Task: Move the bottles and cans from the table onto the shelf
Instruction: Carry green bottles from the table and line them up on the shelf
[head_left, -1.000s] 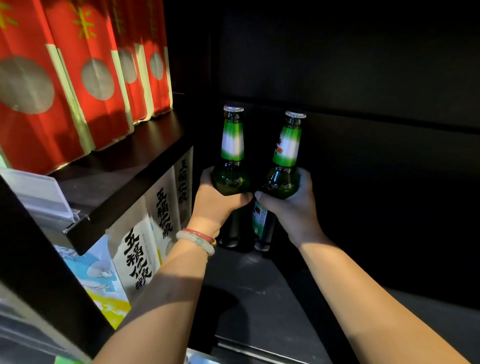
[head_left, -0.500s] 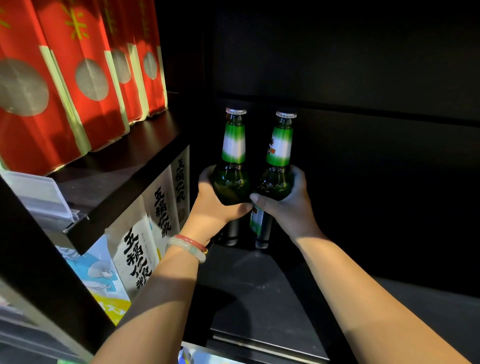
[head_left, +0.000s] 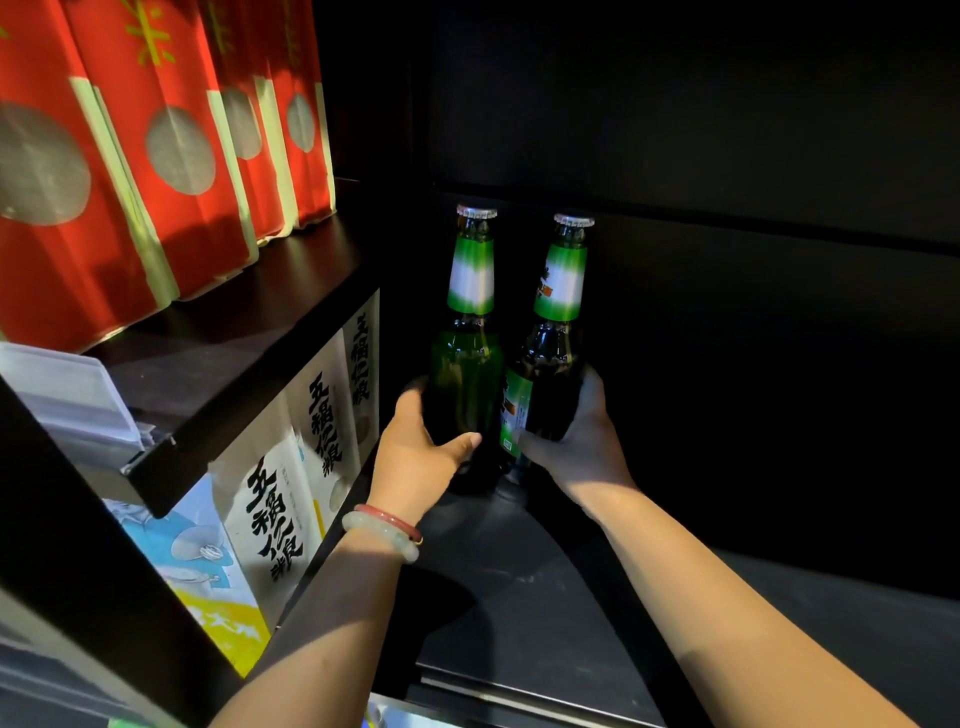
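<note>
Two green glass beer bottles stand upright side by side at the back left of a dark shelf board (head_left: 519, 613). My left hand (head_left: 415, 457) is wrapped around the lower body of the left bottle (head_left: 467, 364). My right hand (head_left: 576, 441) grips the lower body of the right bottle (head_left: 558, 332), which has a green and white label. Both bottles have silver caps and green-white neck foils. Their bases are in shadow behind my hands, so contact with the board is unclear.
Red gift boxes (head_left: 156, 156) line the upper shelf (head_left: 244, 338) at left. White cartons with black characters (head_left: 311, 441) stand under it, beside the bottles. The shelf's back wall (head_left: 727, 312) is black. A dark upright post (head_left: 104, 597) crosses the near left.
Both hands have slid down the bottles from the shoulders to the lower bodies. The right bottle has straightened and closed up against the left one, deeper in the shelf.
</note>
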